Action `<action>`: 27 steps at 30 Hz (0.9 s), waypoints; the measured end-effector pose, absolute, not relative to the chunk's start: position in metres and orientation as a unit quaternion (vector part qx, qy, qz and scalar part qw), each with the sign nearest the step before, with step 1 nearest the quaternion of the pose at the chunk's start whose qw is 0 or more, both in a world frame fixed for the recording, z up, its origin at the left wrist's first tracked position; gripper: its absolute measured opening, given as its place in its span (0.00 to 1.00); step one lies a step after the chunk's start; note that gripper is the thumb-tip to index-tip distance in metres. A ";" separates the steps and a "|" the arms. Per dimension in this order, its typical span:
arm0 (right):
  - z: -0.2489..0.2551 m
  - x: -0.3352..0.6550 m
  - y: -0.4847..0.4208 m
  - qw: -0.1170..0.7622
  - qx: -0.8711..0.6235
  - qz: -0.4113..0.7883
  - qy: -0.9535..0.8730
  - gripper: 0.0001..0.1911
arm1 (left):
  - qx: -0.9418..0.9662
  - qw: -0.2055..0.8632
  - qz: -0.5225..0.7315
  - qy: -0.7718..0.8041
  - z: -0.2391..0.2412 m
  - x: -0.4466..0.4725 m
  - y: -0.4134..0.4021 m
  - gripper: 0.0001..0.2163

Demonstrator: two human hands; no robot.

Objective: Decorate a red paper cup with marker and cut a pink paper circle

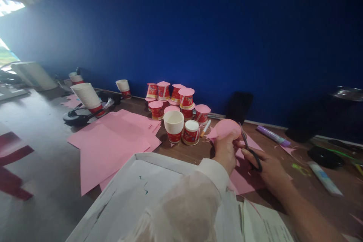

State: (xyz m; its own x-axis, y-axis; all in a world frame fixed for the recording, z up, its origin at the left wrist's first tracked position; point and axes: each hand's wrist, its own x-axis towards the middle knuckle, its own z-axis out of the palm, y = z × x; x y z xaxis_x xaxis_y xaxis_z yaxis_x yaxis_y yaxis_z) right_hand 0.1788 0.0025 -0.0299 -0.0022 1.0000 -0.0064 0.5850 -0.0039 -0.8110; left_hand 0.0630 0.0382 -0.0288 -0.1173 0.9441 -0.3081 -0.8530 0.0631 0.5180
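Between the thumb and fingers of my left hand [225, 151] is a rounded piece of pink paper [226, 126]. My right hand [263, 164] grips a pair of scissors [248, 145] by the dark handles, with the blades up against the right edge of that paper. Below both hands lies more pink paper [246, 177]. Left of my left hand stand an upside-down red paper cup [191, 133] with a white base and a stack of upright paper cups [174, 124]. Behind them, red cups topped with pink paper [186, 98] are piled in tiers.
Pink sheets [113, 140] lie at the left beside a white box lid [167, 162]. Another cup stack [87, 98] leans farther left. At right are a purple tube [273, 136], a white glue stick [324, 177] and a black mouse [325, 157]. A blue partition [198, 38] rises behind.
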 end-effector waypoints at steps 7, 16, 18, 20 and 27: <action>-0.030 0.176 0.001 0.330 -0.624 0.340 -0.621 0.34 | 0.065 0.661 0.677 0.317 -0.028 0.062 0.039 0.10; -0.030 0.176 0.001 0.337 -0.627 0.354 -0.606 0.35 | 0.058 0.666 0.674 0.313 -0.027 0.062 0.037 0.04; -0.031 0.177 0.002 0.334 -0.627 0.353 -0.609 0.34 | 0.056 0.665 0.675 0.314 -0.028 0.063 0.037 0.04; -0.031 0.178 0.003 0.332 -0.628 0.352 -0.609 0.34 | 0.056 0.664 0.677 0.311 -0.029 0.063 0.038 0.05; -0.030 0.176 0.002 0.339 -0.625 0.356 -0.606 0.33 | 0.063 0.668 0.673 0.312 -0.026 0.062 0.036 0.07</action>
